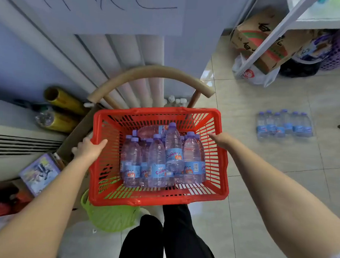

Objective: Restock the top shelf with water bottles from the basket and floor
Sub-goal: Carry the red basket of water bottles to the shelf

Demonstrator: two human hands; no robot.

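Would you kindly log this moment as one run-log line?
left hand: grips red basket left rim | right hand: at right rim, grip unclear | water bottles: in basket | floor pack: untouched

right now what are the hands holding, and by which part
Both hold the red basket of water bottles: the left hand grips its left rim, the right hand its right rim.

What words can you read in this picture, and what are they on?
"Cunbs": on the blue labels of the bottles in the basket.
Box: big Chinese characters, partly hidden, cannot be read.
Paper on the wall: pen strokes, cut off.
Floor bottles: labels too small to read.
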